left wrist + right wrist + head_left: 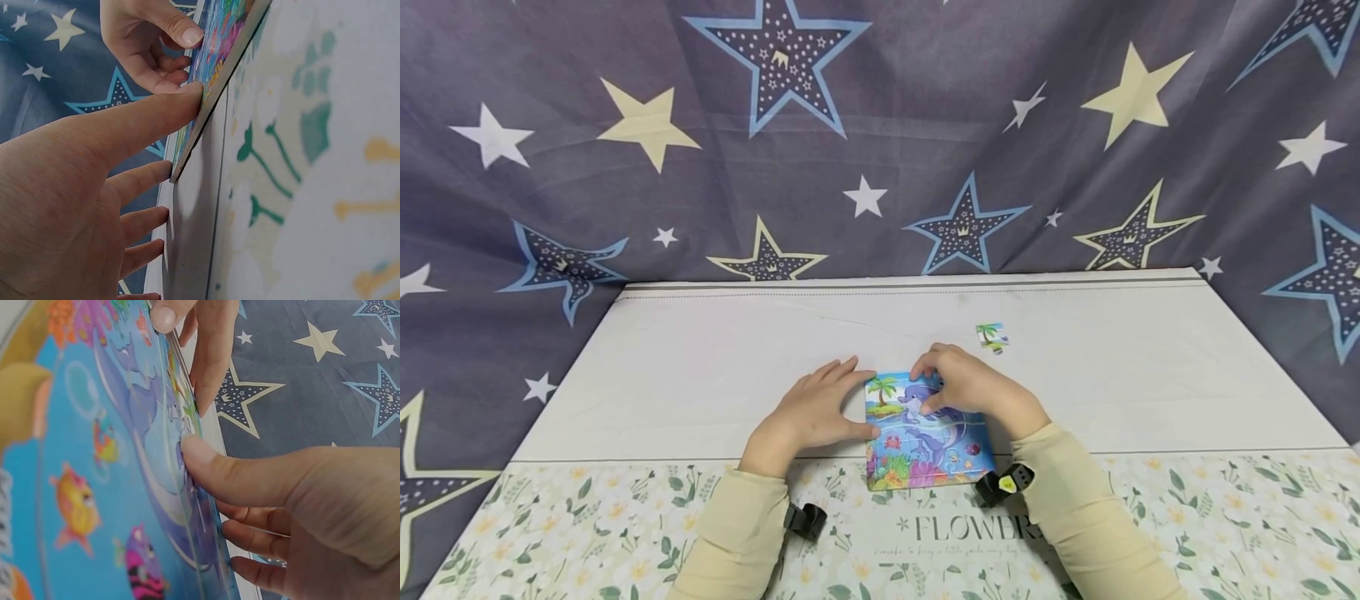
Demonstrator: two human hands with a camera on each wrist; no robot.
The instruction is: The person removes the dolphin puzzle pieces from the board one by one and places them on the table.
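A jigsaw puzzle board with a dolphin, palm tree and coral picture lies flat in front of the person. At its left side the left hand spreads its fingers, thumb on the left edge and index fingertip by the far-left corner. The right hand reaches over the far side. In the right wrist view its thumb lies on the dolphin picture while the other fingers bend at the board's far edge. The left wrist view shows the board edge-on, with the left thumb against it.
Beyond the right hand lies a loose puzzle piece with a palm tree on it. The table cover is white at the back and floral in front. A dark star-patterned curtain hangs behind the table.
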